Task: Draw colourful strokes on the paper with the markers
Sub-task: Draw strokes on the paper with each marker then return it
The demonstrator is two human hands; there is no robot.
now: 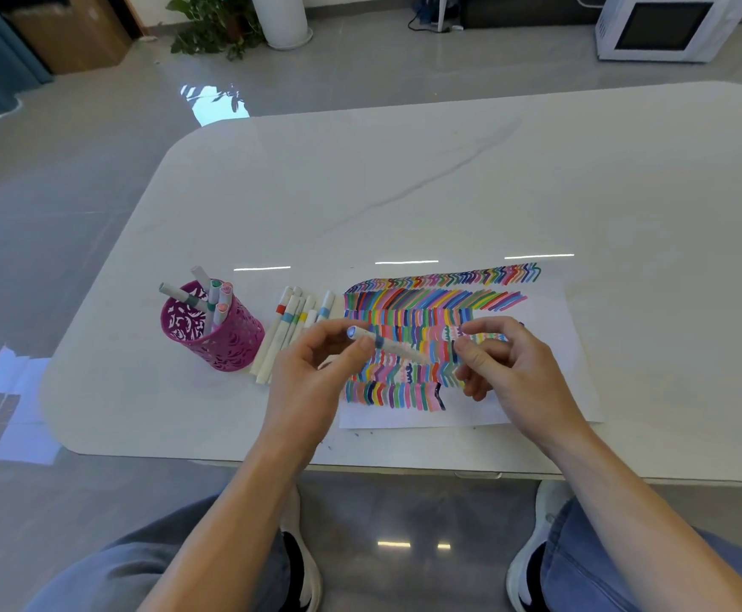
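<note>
Left fingers (341, 335) pinch a marker (397, 350) near its capped end, holding it above the striped paper (541, 390). Right fingers (468, 346) curl just beside its other end; we cannot tell whether they grip anything. Loose markers (287, 335) and a pink cup (216, 342) sit left on the worktop (404, 192).
</note>
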